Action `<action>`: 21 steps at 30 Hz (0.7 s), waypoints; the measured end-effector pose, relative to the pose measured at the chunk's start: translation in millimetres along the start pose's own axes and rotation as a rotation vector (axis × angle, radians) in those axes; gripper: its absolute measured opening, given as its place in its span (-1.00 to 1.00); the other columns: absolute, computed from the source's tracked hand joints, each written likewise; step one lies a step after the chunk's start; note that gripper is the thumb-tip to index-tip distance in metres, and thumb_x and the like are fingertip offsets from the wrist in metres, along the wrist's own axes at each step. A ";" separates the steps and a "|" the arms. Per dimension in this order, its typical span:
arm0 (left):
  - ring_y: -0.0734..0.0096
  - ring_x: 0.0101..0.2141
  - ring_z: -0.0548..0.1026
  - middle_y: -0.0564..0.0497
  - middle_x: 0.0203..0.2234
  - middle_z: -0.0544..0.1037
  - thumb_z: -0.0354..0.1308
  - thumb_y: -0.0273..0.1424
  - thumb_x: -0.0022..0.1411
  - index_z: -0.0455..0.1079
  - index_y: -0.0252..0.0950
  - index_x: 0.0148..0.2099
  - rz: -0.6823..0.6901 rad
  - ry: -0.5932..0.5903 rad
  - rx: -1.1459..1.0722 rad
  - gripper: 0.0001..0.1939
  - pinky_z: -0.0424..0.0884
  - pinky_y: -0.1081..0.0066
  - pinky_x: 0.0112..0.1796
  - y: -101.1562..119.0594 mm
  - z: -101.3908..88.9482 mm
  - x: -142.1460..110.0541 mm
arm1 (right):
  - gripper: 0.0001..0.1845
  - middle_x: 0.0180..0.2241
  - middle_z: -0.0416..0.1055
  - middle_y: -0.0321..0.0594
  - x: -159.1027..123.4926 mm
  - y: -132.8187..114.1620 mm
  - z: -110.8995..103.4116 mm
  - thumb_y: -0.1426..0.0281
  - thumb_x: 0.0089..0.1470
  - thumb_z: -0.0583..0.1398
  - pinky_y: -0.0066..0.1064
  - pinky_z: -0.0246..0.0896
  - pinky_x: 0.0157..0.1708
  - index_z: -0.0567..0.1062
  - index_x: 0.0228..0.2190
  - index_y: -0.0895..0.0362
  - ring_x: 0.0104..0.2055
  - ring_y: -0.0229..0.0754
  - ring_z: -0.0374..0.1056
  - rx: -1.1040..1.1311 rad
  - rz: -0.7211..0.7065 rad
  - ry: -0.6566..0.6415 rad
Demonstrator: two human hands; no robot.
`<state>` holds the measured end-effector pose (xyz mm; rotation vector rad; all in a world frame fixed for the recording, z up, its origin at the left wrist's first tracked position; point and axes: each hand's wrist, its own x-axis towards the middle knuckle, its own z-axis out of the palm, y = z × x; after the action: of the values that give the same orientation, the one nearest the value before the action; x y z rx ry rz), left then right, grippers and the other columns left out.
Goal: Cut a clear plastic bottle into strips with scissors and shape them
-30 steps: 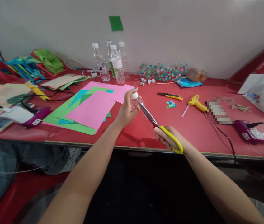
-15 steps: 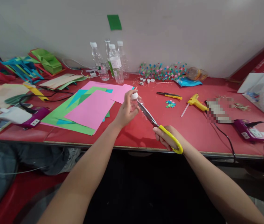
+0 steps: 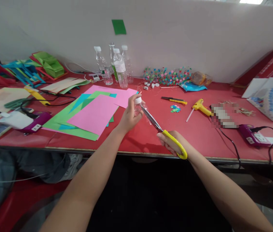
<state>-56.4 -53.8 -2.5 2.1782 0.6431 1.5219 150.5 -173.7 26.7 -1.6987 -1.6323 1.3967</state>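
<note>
My left hand is closed around a clear plastic bottle piece with a white cap, held above the red table. Yellow-handled scissors are gripped in my right hand, which sits lower and to the right. Their blades point up and left and meet the clear plastic just beside the cap; whether they bite into it I cannot tell. Under and left of my left hand lie pink sheets of paper over green and blue ones.
Several bottles stand against the wall. Right of my hands lie a utility knife, star sequins, a yellow glue gun and a purple power socket with a cord. Another purple socket sits at left. The table's front edge runs below my wrists.
The view has tilted slightly up. My left hand keeps its hold on the bottle piece, and the scissors in my right hand have shifted only slightly.
</note>
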 end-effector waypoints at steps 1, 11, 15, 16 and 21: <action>0.32 -0.08 0.44 -0.15 0.01 0.30 0.10 -0.41 0.26 0.00 -0.07 0.25 0.001 0.005 0.005 -0.43 0.49 0.20 -0.07 -0.5 0.0 0.0 | -0.45 -0.84 0.08 -0.49 0.4 0.1 0.0 -0.07 0.13 0.09 -0.56 -0.07 -0.81 0.26 -0.61 0.10 -0.85 -0.42 0.02 0.002 0.001 0.001; 0.33 -0.11 0.45 -0.14 -0.03 0.32 0.08 -0.25 0.30 0.01 -0.09 0.25 0.018 0.064 0.023 -0.47 0.50 0.22 -0.10 -5.3 3.4 -0.2 | -0.44 -0.84 0.08 -0.49 -0.9 -8.1 1.4 -0.09 0.06 0.17 -0.55 -0.07 -0.80 0.27 -0.63 0.11 -0.84 -0.41 0.03 -0.005 0.050 0.027; 0.31 -0.11 0.45 -0.14 -0.04 0.32 0.11 -0.24 0.29 0.03 -0.09 0.24 0.023 0.080 0.007 -0.46 0.51 0.23 -0.13 -4.5 4.1 0.5 | -0.44 -0.83 0.09 -0.49 -1.9 -9.2 1.4 -0.11 0.02 0.19 -0.55 -0.08 -0.80 0.28 -0.62 0.11 -0.84 -0.42 0.03 0.016 0.049 0.033; 0.31 -0.11 0.46 -0.14 -0.04 0.32 0.11 -0.26 0.28 0.03 -0.09 0.24 0.024 0.081 0.005 -0.46 0.51 0.24 -0.13 -4.5 4.0 0.6 | -0.44 -0.83 0.09 -0.49 -1.6 -8.7 1.5 -0.11 0.01 0.20 -0.55 -0.08 -0.80 0.28 -0.62 0.11 -0.84 -0.42 0.03 0.020 0.049 0.034; 0.35 -0.13 0.46 -0.12 -0.03 0.32 0.11 -0.39 0.26 0.04 -0.08 0.22 -0.028 0.083 0.008 -0.46 0.51 0.27 -0.13 -4.5 4.5 -0.2 | -0.44 -0.86 0.05 -0.52 3.5 -1.7 2.8 -0.12 0.06 0.14 -0.56 -0.09 -0.81 0.29 -0.59 0.10 -0.85 -0.42 -0.01 0.088 0.006 -0.035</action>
<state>-52.8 -50.5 -6.7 2.1127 0.7044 1.6051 146.7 -171.1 25.7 -1.6395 -1.5608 1.4867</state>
